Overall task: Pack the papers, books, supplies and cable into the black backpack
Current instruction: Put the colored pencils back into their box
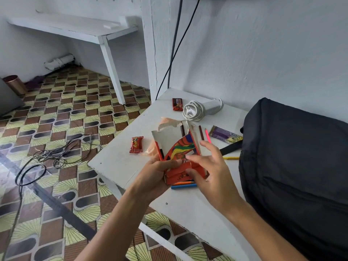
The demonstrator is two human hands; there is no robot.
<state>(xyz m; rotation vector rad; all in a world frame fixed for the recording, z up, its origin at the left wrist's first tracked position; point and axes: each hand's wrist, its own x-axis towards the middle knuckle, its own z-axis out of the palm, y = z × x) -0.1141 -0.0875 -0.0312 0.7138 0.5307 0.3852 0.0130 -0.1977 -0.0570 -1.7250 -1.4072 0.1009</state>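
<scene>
The left hand [160,171] gripped a torn orange cardboard pencil box [180,157] above the white surface [116,162], while the right hand [209,172], fingers loosely spread, touched its lower front. Blue and orange pencils [183,185] stuck out below. The step looked like gathering supplies; next, loose pencils needed tucking in before the box went into the black fabric backpack [293,166] just beside. The coiled white cable [195,110] lay behind
</scene>
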